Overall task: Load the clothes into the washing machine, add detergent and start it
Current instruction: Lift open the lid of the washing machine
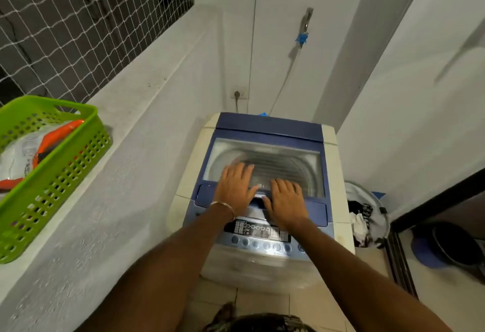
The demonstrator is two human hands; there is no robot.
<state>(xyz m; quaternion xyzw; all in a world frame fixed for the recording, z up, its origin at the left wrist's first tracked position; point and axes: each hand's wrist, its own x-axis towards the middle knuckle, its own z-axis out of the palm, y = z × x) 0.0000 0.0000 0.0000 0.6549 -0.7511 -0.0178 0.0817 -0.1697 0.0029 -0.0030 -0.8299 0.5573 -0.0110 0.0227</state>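
A: Nearest first: what is under the forearms?

B: The control panel [258,233] on the front edge of the washing machine [338,232], at six o'clock on its top, with a row of round buttons [266,245] below the display. No finger is on any of them.

A: And the hands?

B: Both lie flat on the closed lid [265,166], just past the panel. The left hand [234,188] has its fingers straight and slightly spread on the glass. The right hand [286,201] is beside it with fingers straight and together, resting at the lid's front handle recess [258,201]. Neither grips anything.

A: So which step is this?

B: I'd judge the very start, opening the lid. Through the glass the drum [275,163] looks bare, though motion blur makes that uncertain.

A: Where are the clothes?

B: In a mesh laundry bag [367,216] on the floor at three o'clock from the machine, just beside its right flank. Dark and white pieces show inside.

A: Detergent?

B: Probably the white and orange packet [34,153] in the green basket [55,190] on the ledge [126,174] at nine o'clock; its label is unreadable.

A: Next move?

B: Hooking fingertips under the recess and swinging the lid up toward twelve o'clock, where the plug [237,94] and water hose [284,82] sit on the wall.
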